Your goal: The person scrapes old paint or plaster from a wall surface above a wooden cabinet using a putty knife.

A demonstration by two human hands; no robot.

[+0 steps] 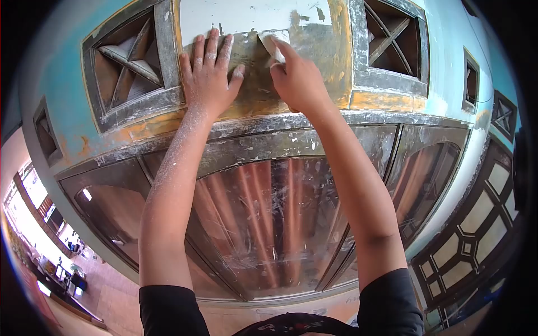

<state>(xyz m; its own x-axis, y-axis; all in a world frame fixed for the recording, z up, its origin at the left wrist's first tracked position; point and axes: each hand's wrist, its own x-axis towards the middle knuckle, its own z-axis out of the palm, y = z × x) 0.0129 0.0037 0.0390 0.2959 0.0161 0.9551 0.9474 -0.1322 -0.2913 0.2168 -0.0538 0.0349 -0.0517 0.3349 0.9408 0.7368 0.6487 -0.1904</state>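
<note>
My left hand [210,78] lies against the wall panel with its fingers spread, pale dust on the fingers and forearm. To its right, my right hand [302,81] is closed around a putty knife [267,45], index finger stretched along the blade. The blade rests against the panel near the lower edge of a white coated area [235,15]. Below that edge the surface is a patchy grey-brown [252,70], with orange-yellow streaks along its borders. Most of the knife's handle is hidden in my right hand.
Square vents with crossed bars flank the panel, one left [128,67] and one right [395,39]. Beneath runs a paint-spotted wooden frame with glass panes [269,224] and curtains behind. A panelled door [476,224] stands at right; a bright opening [31,196] shows at left.
</note>
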